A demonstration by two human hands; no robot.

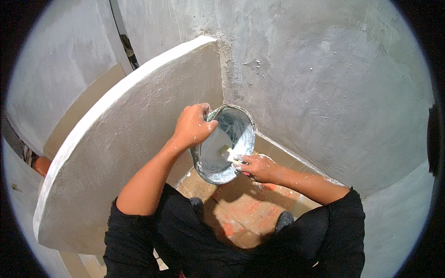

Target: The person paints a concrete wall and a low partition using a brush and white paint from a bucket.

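Note:
A grey metal bucket, smeared with white, hangs tilted in front of me above the floor. My left hand is closed on its handle at the upper left of the rim. Pale grey-white liquid lies inside the bucket. My right hand, spotted with white, is at the lower right of the rim. Its fingers are closed on a small paintbrush, whose pale yellowish end points into the bucket. The fingers cover much of the brush.
A low curved partition with a white top edge runs along my left side. A grey plastered wall rises ahead and to the right. Printed brown cardboard covers the floor around my shoes. Beyond the partition shows an orange-brown rounded object.

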